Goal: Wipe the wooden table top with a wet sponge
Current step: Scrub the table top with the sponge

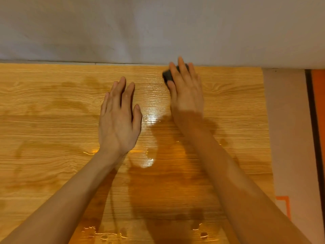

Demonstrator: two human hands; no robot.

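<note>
The wooden table top (52, 106) fills most of the view, with a wet sheen and darker damp patches in its middle and near part. My right hand (186, 92) presses a dark sponge (167, 75) flat onto the wood close to the far edge, by the wall; most of the sponge is hidden under my fingers. To the left of it, my left hand (119, 117) lies palm down with its fingers spread and holds nothing.
A grey-white wall (158, 29) runs along the table's far edge. The table's right edge is at about three quarters across, with pale floor (288, 129) and an orange strip (318, 120) beyond. Water droplets (105, 233) sit near the front edge.
</note>
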